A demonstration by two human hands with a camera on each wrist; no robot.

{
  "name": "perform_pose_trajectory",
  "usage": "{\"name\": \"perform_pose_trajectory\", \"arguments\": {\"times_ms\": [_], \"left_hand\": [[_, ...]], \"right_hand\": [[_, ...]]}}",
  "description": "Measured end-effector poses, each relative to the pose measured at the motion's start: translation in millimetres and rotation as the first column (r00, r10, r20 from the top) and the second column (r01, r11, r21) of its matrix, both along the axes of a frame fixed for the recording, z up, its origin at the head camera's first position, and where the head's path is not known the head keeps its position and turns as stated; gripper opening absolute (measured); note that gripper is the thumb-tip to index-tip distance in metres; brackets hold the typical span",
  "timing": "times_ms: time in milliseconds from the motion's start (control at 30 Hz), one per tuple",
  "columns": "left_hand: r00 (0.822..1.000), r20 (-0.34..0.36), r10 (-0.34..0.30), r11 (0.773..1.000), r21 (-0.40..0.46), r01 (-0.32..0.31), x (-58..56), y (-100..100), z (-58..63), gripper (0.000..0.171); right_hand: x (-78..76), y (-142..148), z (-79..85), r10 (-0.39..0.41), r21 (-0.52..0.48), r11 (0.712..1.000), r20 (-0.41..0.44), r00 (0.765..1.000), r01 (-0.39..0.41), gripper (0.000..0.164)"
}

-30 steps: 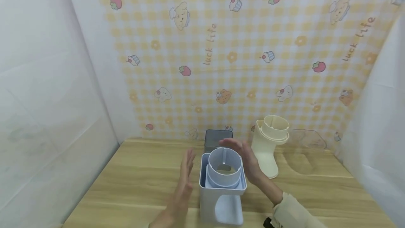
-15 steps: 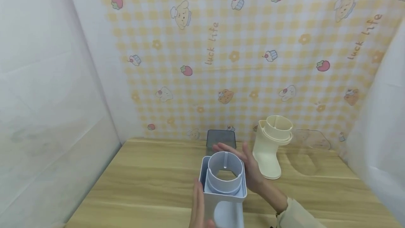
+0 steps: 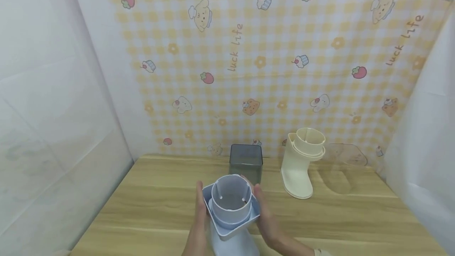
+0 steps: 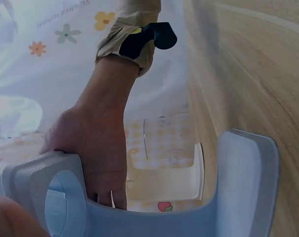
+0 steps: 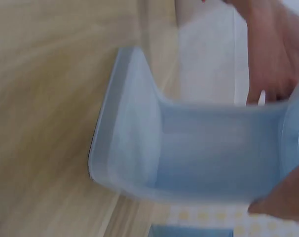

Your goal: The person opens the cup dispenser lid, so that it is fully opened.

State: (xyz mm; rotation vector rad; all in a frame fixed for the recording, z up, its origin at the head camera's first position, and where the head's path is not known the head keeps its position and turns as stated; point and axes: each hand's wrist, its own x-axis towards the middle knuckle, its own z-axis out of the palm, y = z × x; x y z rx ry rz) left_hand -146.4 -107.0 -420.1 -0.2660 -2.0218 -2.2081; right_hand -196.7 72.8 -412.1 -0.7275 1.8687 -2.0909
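Note:
Both hands hold a pale blue plastic stand [image 3: 231, 217] between them, low in the middle of the head view. It has a round open collar on top, a square rim and a foot that juts forward. My left hand [image 3: 197, 224] grips its left side near the top; my right hand [image 3: 269, 226] grips the right side. In the left wrist view the right fingers lie behind the column of the stand [image 4: 149, 224]. The foot of the stand [image 5: 125, 128] is close to the table in the right wrist view; whether it touches is unclear.
Behind the stand is a dark translucent square container [image 3: 246, 163]. A cream stand [image 3: 298, 173] of similar shape stands to the right, beside a clear transparent container [image 3: 341, 169]. A checked curtain [image 3: 227, 70] hangs at the back of the wooden table [image 3: 156, 204].
The hands have closed in on the blue stand from both sides. The stand has turned and shifted left, so its square rim now sits at an angle.

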Motion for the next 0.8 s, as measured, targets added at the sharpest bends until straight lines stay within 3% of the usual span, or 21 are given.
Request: {"name": "perform_pose_trajectory", "arguments": {"times_ms": [133,367,467,667,800], "left_hand": [[0.997,0.067,-0.026,1.000,0.010,0.026,-1.1,-4,11.8,0.059],[0.995,0.095,-0.035,0.996,0.090,0.026,-14.4,-10,20.2,0.070],[0.997,0.066,-0.026,0.993,0.118,0.018,-28.0,-16,19.0,0.074],[1.000,-0.016,-0.016,0.986,0.164,0.019,-69.6,-39,20.4,0.068],[1.000,-0.011,-0.022,0.987,0.156,0.023,-91.8,-58,17.3,0.074]], "right_hand": [[12.0,-17,0.6,-0.137,0.013,0.990,-0.018,0.990,0.137,0.065],[12.4,-41,0.5,-0.244,-0.013,0.970,-0.054,0.968,0.243,0.061],[3.8,-53,-0.7,-0.305,-0.032,0.952,-0.043,0.951,0.304,0.060],[-23.8,-86,-3.4,-0.398,-0.033,0.917,-0.022,0.917,0.397,0.064],[-43.2,-103,-4.3,-0.395,-0.019,0.919,-0.017,0.918,0.395,0.069]]}}
